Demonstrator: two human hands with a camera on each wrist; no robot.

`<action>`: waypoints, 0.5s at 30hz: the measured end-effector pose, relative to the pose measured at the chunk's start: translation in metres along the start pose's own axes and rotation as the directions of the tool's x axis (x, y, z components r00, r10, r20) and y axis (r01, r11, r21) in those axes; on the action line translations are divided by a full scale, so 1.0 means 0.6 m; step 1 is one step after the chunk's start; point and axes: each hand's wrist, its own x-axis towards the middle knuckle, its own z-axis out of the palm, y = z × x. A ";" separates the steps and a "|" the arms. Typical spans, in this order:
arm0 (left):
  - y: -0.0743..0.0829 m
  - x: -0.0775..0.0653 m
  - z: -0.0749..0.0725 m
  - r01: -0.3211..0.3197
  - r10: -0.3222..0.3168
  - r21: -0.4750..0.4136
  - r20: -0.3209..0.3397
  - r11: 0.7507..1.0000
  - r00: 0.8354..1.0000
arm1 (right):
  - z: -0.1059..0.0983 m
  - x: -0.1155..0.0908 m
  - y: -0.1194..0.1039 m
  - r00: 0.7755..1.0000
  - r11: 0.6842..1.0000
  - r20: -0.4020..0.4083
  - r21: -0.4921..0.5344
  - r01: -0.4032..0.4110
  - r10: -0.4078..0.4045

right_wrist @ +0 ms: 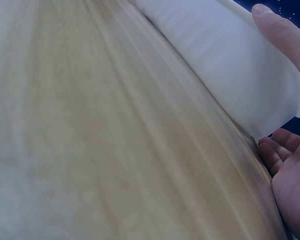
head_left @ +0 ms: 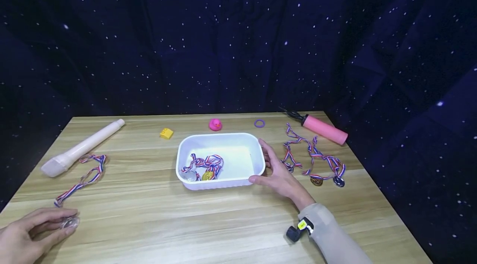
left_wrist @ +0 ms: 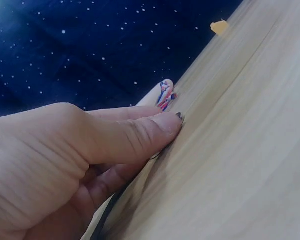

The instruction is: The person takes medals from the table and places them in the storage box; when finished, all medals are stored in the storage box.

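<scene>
At the lower left, my left hand pinches a silver medal between thumb and fingers, low over the table. The medal's striped ribbon trails away across the wood. In the left wrist view the thumb hides most of the medal. My right hand grips the right end of a white plastic bin, thumb at the near rim and fingers round the side. Inside the bin lie a gold medal, a silver medal and tangled ribbons.
Right of the bin lie several medals with ribbons, and a pink hand pump behind them. A purple ring, pink rubber duck and yellow block stand farther back. A long whitish tube lies at left.
</scene>
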 end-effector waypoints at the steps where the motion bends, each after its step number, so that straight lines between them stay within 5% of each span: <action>1: 0.000 0.000 -0.001 0.002 -0.002 -0.002 0.005 1.000 1.000 | 0.000 0.000 0.000 1.000 1.000 0.000 0.000 0.000 0.000; 8: 0.007 0.002 -0.001 0.083 -0.084 0.031 0.024 0.996 0.996 | 0.000 -0.001 -0.001 1.000 1.000 -0.005 -0.006 0.013 -0.013; 15: 0.019 0.003 0.000 0.099 -0.099 0.053 -0.007 0.994 0.995 | 0.000 -0.001 0.000 1.000 1.000 -0.006 -0.021 -0.004 0.004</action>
